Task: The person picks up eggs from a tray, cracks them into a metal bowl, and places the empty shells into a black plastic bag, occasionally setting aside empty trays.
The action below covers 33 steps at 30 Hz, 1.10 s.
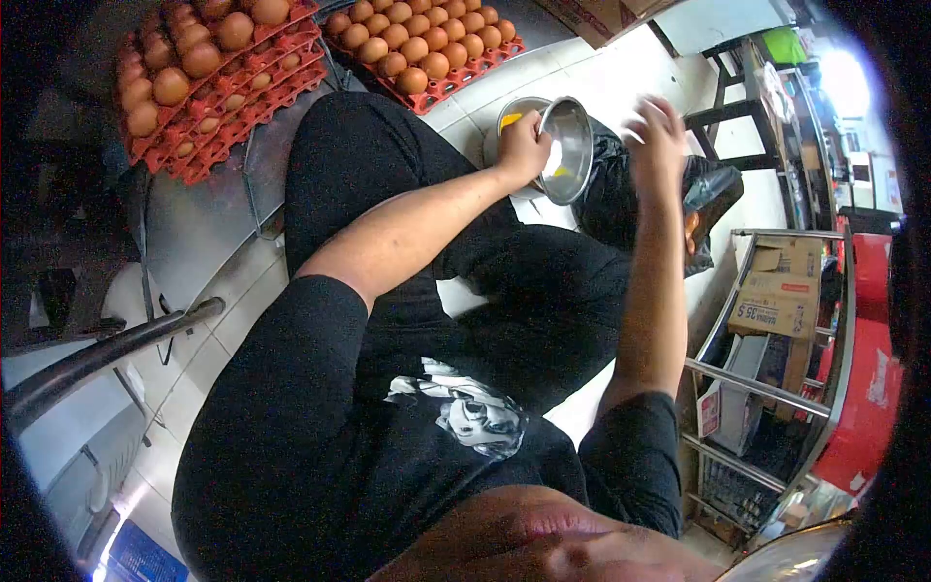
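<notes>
A: Quick cap: seated person in black, L hand (524, 150) clamped on a tilted steel bowl (579, 145), yellow liquid inside. Bowl's between the knees & a black bag (606, 184).

B: Second bowl (492, 147)?

A: Just behind the tilted one, w/ yellow showing too. Touching or apart, can't tell.

B: R hand (658, 141)?

A: Raised nr the bag, blurred; fingers look spread, nothing visible in them.

B: Main risk?

A: Spill, prob. Only one hand's on the bowl, & it's already tipped; a slick rim or a bit more tilt cd send the yellow over the edge, onto floor (465, 107) or trousers.

B: Others?

A: R hand swinging back cd knock the bowl. Shell bits cd drop in, if any cling to the fingers; too blurred to tell.

B: Eggs?

A: Stacked egg flats (262, 92) on the desk (194, 233), just beyond L knee. A bumped knee cd jolt the stack & crack some. Single flat (427, 44) alongside, same worry.
</notes>
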Tool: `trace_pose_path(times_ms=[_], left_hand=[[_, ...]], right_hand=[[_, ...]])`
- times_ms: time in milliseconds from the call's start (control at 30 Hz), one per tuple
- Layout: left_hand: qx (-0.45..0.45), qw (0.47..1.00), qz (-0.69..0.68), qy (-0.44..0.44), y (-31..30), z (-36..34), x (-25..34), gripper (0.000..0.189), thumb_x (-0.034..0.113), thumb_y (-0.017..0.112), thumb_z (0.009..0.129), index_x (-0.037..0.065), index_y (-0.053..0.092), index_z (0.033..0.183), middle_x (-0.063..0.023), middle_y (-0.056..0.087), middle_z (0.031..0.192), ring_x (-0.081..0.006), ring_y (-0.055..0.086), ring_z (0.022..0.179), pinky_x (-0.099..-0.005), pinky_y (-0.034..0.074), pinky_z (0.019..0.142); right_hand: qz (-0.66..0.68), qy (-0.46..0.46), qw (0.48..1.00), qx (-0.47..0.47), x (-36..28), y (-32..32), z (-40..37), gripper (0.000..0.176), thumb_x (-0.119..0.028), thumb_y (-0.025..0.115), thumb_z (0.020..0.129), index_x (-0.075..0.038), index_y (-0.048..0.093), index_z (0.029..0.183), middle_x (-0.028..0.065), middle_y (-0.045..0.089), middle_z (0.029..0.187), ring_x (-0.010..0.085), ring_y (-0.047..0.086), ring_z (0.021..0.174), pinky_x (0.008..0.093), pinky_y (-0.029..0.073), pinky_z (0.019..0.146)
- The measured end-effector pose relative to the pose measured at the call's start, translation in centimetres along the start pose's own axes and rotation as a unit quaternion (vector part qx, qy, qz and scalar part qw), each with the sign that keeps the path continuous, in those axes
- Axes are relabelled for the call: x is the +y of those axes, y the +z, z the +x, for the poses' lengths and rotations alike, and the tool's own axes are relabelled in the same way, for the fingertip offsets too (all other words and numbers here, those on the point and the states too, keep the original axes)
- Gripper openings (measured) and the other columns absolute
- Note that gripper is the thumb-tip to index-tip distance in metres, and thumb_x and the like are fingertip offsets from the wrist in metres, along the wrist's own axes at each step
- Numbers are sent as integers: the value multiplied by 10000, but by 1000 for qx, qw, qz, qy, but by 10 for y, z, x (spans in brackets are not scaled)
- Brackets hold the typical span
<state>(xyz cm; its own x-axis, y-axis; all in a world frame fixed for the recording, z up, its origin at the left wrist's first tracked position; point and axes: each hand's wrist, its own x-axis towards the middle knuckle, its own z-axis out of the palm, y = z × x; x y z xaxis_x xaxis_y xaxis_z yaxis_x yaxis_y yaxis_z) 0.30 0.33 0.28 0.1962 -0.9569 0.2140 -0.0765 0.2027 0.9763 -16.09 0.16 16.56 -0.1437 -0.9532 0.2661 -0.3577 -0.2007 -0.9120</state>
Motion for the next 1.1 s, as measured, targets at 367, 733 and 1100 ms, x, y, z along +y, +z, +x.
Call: trace_pose_path(times_ms=[367,733,1100], left_hand=[[-36,999,14,-5,25,-3,-2,186,144,717,858,25,574,857,-135,616,684,-241,567,584,-449,461,577],[-222,928,-204,-217,16,-1,8,281,163,603,989,80,510,1240,-228,597,1195,-283,559,1163,-413,442,998],[40,998,36,-29,-4,32,36,192,89,665,840,24,498,770,-151,512,632,-261,516,584,-437,419,576]], right_hand=[[-427,-114,855,-272,-33,280,-16,314,-293,768,796,-55,771,1001,232,757,967,400,748,958,473,620,863],[-348,23,904,-246,-32,260,23,527,-516,750,774,-28,794,965,224,770,971,345,763,990,441,612,878],[267,228,924,-152,-37,30,54,438,-375,433,1070,-71,605,1335,75,592,1069,149,562,745,257,418,525]])
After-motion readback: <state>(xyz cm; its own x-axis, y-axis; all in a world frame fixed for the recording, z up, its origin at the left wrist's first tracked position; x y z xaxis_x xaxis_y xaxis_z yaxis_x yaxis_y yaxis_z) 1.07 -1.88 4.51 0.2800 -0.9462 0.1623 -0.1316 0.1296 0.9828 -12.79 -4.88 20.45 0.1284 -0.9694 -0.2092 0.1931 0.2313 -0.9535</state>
